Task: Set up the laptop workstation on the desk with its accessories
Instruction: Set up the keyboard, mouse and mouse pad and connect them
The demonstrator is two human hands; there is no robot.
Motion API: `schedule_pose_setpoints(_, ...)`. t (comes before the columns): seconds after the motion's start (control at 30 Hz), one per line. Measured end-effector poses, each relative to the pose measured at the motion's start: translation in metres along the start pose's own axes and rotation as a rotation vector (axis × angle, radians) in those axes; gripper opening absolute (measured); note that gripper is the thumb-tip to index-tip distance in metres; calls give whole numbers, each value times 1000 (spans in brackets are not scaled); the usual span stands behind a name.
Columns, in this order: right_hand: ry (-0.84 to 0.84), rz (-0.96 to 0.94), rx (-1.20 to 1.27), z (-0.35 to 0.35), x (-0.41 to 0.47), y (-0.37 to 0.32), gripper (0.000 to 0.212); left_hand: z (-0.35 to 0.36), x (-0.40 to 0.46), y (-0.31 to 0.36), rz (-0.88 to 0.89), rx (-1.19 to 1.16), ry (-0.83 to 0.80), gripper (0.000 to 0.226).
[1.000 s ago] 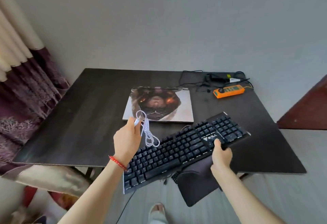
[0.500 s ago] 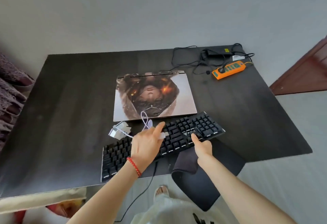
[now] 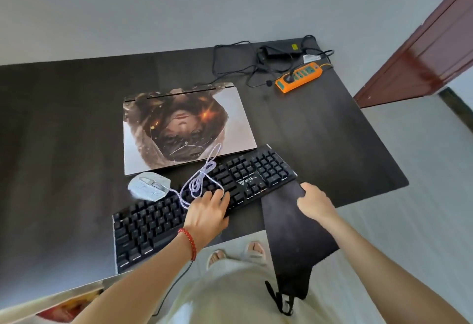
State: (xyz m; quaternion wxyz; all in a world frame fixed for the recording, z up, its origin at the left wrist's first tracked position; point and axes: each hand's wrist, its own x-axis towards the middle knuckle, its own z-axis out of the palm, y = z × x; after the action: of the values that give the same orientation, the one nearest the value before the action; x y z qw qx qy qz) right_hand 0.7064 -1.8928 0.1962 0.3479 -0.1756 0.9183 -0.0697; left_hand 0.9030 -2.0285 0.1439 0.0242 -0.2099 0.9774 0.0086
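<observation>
The closed laptop (image 3: 186, 129), its lid covered by a picture, lies mid-desk. In front of it a black keyboard (image 3: 153, 226) sits at a slant, its near-left corner past the desk edge. A white mouse (image 3: 149, 187) rests between the laptop and the keyboard. Its pale cable (image 3: 202, 175) loops over the keys. My left hand (image 3: 207, 215) lies on the keyboard, and the cable's end runs under its curled fingers. My right hand (image 3: 316, 203) grips the top edge of a black pad (image 3: 294, 236), which hangs off the desk's front edge beside the keyboard.
An orange power strip (image 3: 298, 79) and a black charger brick (image 3: 281, 51) with tangled cords sit at the dark desk's (image 3: 64, 144) far right corner. A brown door (image 3: 422, 49) stands to the right. A dark cord hangs off the front edge.
The keyboard came down onto the desk and the mouse now lies beside it. My left hand lowered the cable onto the keys. My right hand moved from the keyboard to the black pad.
</observation>
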Motion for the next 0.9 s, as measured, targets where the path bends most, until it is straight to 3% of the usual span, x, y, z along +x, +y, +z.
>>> schedule_pose_setpoints(0.07,195,-3,-245,-25,-12,3,41,3,1,-1,19,5,23,64)
schedule_pose_setpoints(0.13,409,-55,-311,-38,-20,4,43,8,2,1,35,2,9,64)
schedule_pose_setpoints(0.33,844,-154,-28,-53,-9,-2,48,21,2,9,95,-42,-131,63)
schedule_pose_setpoints(0.4,883,-259,-36,-57,-8,-10,49,24,2,11,88,-59,-162,64)
schedule_pose_setpoints(0.53,598,-344,-183,-34,-13,-34,42,26,2,6,87,-98,-119,63)
schedule_pose_setpoints(0.6,424,-336,-167,-17,-11,-44,42,21,5,0,81,-124,-35,50)
schedule_pose_setpoints(0.67,222,-373,-45,0,-3,-51,43,11,8,-7,33,-132,12,28)
schedule_pose_setpoints(0.73,-118,-406,209,12,3,-55,46,5,15,-12,-97,-194,25,28)
schedule_pose_setpoints(0.8,-367,-419,287,22,9,-52,50,0,21,-14,-250,-322,42,29)
schedule_pose_setpoints(0.9,-273,-437,264,28,21,-34,46,-7,31,-10,-402,-423,54,29)
